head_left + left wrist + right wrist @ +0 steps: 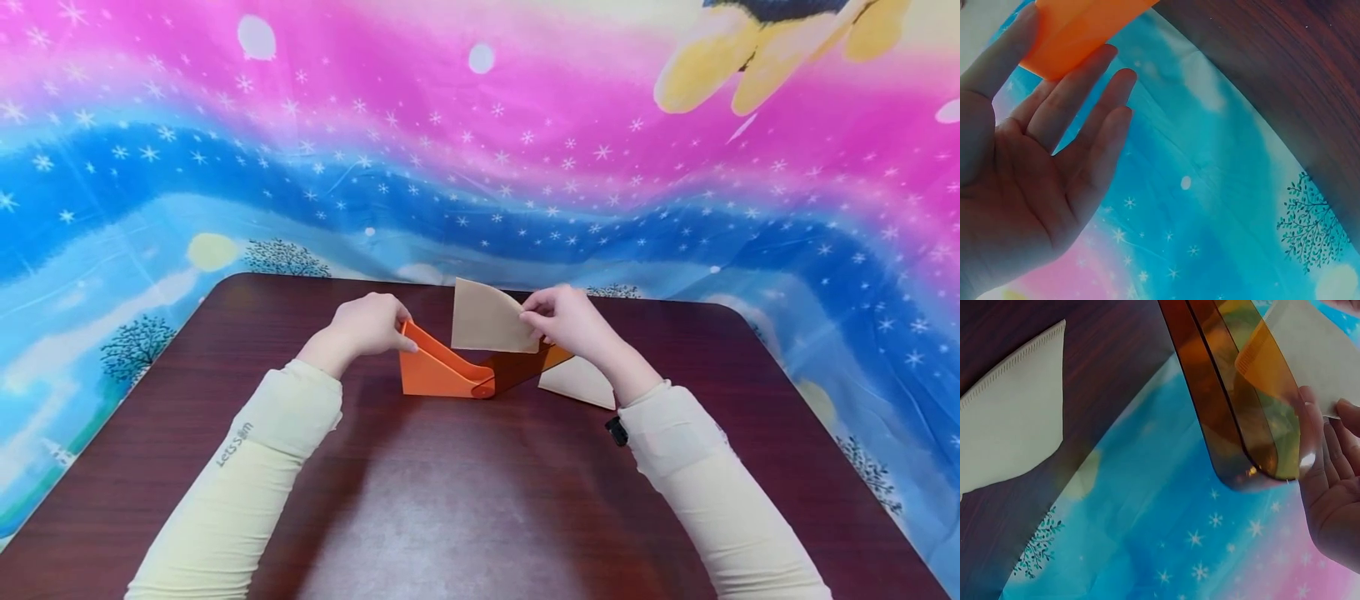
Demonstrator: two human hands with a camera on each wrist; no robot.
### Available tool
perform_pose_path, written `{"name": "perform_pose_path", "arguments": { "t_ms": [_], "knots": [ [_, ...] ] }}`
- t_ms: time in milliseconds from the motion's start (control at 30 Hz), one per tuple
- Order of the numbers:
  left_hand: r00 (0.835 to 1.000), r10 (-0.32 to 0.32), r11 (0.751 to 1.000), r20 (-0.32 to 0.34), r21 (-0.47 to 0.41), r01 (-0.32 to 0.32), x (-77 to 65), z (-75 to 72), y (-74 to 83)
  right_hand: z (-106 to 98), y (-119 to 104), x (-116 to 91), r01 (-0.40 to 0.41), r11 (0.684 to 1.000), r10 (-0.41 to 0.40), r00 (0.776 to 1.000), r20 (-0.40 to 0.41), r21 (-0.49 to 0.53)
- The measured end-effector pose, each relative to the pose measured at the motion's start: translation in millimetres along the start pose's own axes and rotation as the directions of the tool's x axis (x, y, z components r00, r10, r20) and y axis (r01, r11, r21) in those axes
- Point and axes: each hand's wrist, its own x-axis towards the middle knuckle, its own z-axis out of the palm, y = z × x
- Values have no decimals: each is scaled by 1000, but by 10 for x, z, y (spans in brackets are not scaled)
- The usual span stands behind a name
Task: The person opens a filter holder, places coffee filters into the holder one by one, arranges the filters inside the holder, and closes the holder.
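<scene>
My left hand (367, 325) has fingers clamped on the orange plastic wedge-shaped box (431, 377), on the dark-red wood-grain surface (465, 500). The beige paper-like quarter-round sheet (491, 317) is raised, apparently not yet inserted. The translucent amber lid (525, 368) is open. My right hand (576, 321) pinches the sheet. A second beige sheet (579, 383) lies rightward, pending.

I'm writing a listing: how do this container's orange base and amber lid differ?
The orange base is opaque; the amber lid is see-through. The left hand grips the base's taller end; the lid's free end is by the right hand. Both join at one rounded corner.
</scene>
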Motion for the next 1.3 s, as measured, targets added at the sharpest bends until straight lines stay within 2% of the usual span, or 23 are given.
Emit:
{"name": "perform_pose_path", "arguments": {
  "t_ms": [133, 500, 700, 1000, 1300],
  "knots": [
    [1000, -3, 1000, 4, -3, 3, 2, -2, 8, 72, 2, 38, 16, 999, -16, 1000, 2, -33],
    [1000, -11, 1000, 6, -25, 11, 0, 14, 7, 250, 8, 108, -9, 996, 10, 1000, 11, -90],
    [1000, -13, 1000, 0, -28, 13, 6, 24, -7, 299, -10, 143, 0, 988, 1, 1000, 5, -156],
    [1000, -18, 999, 5, -35, 19, -6, 24, -8, 387, -105, 190, 17, 966, -9, 999, 30, -257],
    [1000, -16, 999, -1, -30, 15, -8, 23, 2, 526, -176, 227, 14, 959, 9, 997, 77, -284]
  ]
}}
